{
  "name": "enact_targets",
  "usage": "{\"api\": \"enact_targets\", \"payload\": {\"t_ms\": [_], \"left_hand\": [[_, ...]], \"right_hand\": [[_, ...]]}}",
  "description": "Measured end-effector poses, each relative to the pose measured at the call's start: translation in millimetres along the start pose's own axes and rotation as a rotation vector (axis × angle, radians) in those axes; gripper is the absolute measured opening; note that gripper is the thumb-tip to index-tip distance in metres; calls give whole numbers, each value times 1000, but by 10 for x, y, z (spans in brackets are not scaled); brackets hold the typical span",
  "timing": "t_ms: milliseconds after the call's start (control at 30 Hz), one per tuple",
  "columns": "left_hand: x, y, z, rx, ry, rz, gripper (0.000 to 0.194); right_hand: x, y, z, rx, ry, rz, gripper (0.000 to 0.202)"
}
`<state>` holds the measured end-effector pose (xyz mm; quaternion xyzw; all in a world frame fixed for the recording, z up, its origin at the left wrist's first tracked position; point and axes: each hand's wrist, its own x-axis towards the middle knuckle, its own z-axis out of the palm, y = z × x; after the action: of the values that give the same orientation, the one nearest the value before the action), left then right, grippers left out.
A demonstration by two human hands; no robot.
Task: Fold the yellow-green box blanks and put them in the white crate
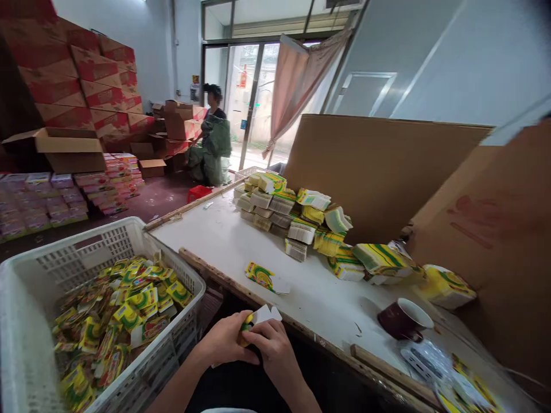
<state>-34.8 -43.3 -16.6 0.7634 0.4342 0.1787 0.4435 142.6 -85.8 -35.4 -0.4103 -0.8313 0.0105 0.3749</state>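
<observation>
In front of my lap, my left hand (227, 339) and my right hand (272, 345) are closed around one small yellow and green box (263, 315) with white flaps sticking up. Fingers of both hands cover most of it. Just beyond, on the white tabletop (206, 229), a flat yellow and green carton (260, 276) lies near the edge with its white flap to the right. To my left, a white plastic crate (129, 228) holds many small yellow, green and red packs (142, 301).
Bundled flat cartons (282, 205) are piled at the table's back, before a large cardboard sheet (379, 166). A dark mug (400, 321) and a clear plastic bag (430, 355) lie right. A person (213, 129) sits beyond, near stacked red boxes (103, 77).
</observation>
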Motion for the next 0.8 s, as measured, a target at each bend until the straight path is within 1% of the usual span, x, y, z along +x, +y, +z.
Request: {"api": "enact_targets", "payload": {"t_ms": [67,133,233,300,367,467,533,600,667,733,800], "left_hand": [[9,-57,66,-81,47,19,67],[17,-103,68,-140,93,12,59],[53,-133,47,-117,150,-52,68],[72,-136,61,-90,174,-92,76],[81,-145,92,-90,176,-101,79],[91,-181,135,-104,178,-97,81],[103,-206,150,-120,183,-89,82],[116,-216,158,-136,183,-65,81],[126,-205,162,-127,185,-34,79],[130,-184,169,-104,186,-7,76],[129,-173,186,-82,183,16,75]], "right_hand": [[22,-47,13,-11,74,41,24],[39,-78,31,-29,151,103,25],[45,-95,93,-20,219,218,27],[28,-89,153,41,255,301,29],[3,-70,207,122,271,368,31],[-20,-43,240,206,247,398,38],[-20,-44,222,237,260,402,44],[-15,-56,182,246,328,426,51],[-12,-59,142,247,429,487,55],[-13,-35,121,278,516,601,57],[-17,14,125,364,549,743,60]]}}
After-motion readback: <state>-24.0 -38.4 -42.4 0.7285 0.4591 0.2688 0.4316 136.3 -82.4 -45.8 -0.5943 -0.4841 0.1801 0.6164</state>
